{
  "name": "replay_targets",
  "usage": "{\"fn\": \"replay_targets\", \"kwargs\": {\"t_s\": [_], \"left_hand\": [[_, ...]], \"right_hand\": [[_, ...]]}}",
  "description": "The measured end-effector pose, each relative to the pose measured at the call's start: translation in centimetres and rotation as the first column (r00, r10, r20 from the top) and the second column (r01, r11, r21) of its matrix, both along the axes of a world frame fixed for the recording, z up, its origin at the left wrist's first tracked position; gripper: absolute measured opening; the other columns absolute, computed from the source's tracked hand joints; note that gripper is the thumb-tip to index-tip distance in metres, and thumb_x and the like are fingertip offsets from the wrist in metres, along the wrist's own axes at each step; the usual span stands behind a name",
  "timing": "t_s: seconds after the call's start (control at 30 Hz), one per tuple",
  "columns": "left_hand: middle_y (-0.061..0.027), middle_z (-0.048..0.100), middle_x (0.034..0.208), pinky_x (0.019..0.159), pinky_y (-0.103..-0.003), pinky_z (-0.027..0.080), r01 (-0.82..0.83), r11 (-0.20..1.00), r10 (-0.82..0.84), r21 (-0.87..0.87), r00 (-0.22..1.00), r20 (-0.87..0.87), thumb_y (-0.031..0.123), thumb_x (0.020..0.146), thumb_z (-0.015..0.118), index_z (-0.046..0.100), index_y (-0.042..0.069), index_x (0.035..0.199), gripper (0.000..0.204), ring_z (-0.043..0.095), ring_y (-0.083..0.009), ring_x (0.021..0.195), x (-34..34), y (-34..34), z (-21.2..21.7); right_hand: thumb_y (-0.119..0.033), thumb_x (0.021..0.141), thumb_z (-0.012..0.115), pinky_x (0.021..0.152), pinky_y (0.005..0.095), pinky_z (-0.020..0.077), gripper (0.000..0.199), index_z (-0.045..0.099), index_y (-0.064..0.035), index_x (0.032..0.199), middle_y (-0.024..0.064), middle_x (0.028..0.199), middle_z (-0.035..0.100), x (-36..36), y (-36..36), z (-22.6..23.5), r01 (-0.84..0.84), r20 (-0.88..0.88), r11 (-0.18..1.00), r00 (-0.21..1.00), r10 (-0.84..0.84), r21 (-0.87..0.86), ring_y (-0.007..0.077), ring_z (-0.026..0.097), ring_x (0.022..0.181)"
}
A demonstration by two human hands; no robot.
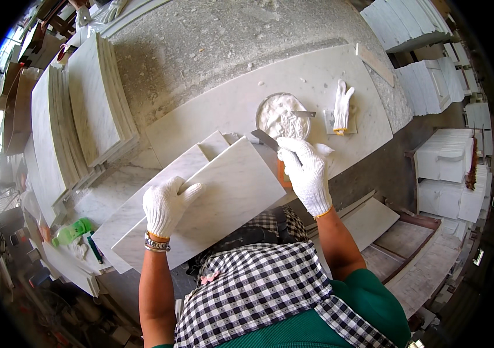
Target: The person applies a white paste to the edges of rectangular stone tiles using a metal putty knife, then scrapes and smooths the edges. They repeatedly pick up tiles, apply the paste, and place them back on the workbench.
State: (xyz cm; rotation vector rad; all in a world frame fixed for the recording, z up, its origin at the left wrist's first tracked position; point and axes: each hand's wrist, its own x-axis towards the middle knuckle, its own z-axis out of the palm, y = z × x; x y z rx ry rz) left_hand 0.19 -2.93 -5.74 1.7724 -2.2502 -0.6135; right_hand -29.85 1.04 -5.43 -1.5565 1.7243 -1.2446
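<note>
White knit gloves cover both my hands. My left hand is closed on the long far edge of a pale grey-veined marble tile, its thumb lying toward the face. Beneath that tile, another marble piece shows along the far side. My right hand is wrapped round a putty knife, with the flat blade pointing left near the tile's far corner. Just beyond it stands a round bowl of white paste, and a second metal blade rests in the paste.
A spare white glove lies right of the bowl on a large marble slab. Marble tiles stand stacked at the left, near a green bottle. More white stacks line the right side. A gloved hand of another person shows at far left.
</note>
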Motion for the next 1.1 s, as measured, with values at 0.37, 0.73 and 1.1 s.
{"fn": "replay_targets", "kwargs": {"t_s": [0.37,0.73,1.1], "left_hand": [[-0.0093,0.057,0.055,0.049,-0.040,0.042,0.015,1.000,-0.015,0.001,1.000,0.020,0.057,0.078,0.080,0.063,0.012,0.064,0.050,0.056,-0.0298,0.049,0.0,0.0,0.1],[-0.0099,0.063,0.061,0.054,-0.040,0.047,0.018,0.996,-0.022,0.092,0.999,0.046,0.051,0.076,0.083,0.066,0.010,0.071,0.044,0.062,-0.0312,0.057,0.3,-0.1,0.8],[-0.0133,0.067,0.070,0.061,-0.040,0.050,0.056,0.938,-0.039,0.341,0.998,-0.058,0.044,0.074,0.085,0.068,0.004,0.085,0.045,0.065,-0.0323,0.064,0.3,-0.6,2.6]], "right_hand": [[-0.003,0.099,0.064,0.059,0.0228,0.0514,0.019,0.071,-0.0001,0.116,0.0074,0.096,0.074,0.4,0.7,0.3,-0.029,0.418,0.930,0.898,-0.136,0.366,0.0094,0.070,0.084],[-0.004,0.099,0.063,0.059,0.0226,0.0503,0.020,0.069,0.0005,0.118,0.0073,0.097,0.072,-0.9,1.7,0.3,0.024,0.372,0.924,0.911,-0.178,0.382,0.0083,0.067,0.082],[-0.004,0.099,0.063,0.058,0.0226,0.0491,0.019,0.070,-0.0020,0.116,0.0030,0.093,0.066,-3.9,1.5,-6.3,0.184,0.353,0.887,0.869,-0.348,0.423,0.0065,0.063,0.078]]}}
